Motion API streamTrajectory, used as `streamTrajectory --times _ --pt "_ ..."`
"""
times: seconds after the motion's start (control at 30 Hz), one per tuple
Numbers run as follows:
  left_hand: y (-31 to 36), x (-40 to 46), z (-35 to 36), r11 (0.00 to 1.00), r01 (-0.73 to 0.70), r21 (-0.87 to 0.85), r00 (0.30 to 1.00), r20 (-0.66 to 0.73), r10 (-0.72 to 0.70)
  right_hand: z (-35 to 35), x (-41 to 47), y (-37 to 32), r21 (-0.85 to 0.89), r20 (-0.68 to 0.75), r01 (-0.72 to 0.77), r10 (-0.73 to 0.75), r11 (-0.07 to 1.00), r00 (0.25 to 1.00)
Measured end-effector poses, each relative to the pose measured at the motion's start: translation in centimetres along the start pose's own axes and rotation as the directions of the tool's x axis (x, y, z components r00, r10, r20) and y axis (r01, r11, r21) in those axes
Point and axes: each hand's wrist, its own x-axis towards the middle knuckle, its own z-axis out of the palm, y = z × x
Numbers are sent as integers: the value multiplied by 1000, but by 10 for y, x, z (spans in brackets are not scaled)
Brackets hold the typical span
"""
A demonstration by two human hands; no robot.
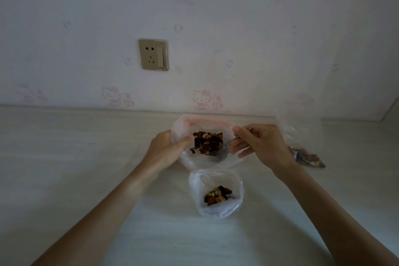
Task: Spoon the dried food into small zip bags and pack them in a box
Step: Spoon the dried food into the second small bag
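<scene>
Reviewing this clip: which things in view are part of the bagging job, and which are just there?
In the job:
large bag of dried mix, left hand holding its rim
spoon in right hand
small zip bag, open, partly filled

Just there:
third bag lying at right
wall socket

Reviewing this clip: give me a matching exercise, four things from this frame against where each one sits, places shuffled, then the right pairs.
Things:
1. small clear plastic zip bag of mixed dried food
2. large clear plastic bag of mixed dried food
3. gold-framed wall socket
4. clear plastic bag lying flat

Places:
A. held open by both hands
B. on the wall
C. nearest the camera, standing open
D. far right on the table

Pairs: 1-C, 2-A, 3-B, 4-D
</scene>
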Motion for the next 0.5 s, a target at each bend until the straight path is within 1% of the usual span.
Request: streamTrajectory --times 0.07,0.13,0.17,0.23,0.33,0.43,0.5 --pt "-8 -3 9 999 -38 -21 997 -71 37 5 0 7 40 -9 -9 9 999 1000" --pt "-14 -5 14 994 -109 14 982 -155 110 10 1 12 81 -31 -25 27 996 999" --pt "-17 -5 16 988 -152 8 973 -173 151 14 1 14 95 -39 -31 35 995 999" --pt "-19 -5 18 975 -211 -64 962 -191 196 21 1 17 114 -50 -42 48 993 998" --pt "-17 -8 18 949 -265 -169 956 -177 235 31 -4 23 141 -76 -55 67 988 995" --pt "-17 -10 19 939 -300 -170 947 -173 271 36 -8 27 192 -108 -84 106 978 988" --pt "-18 -10 18 937 -304 -169 947 -160 279 36 -9 28 238 -102 -129 157 963 982"
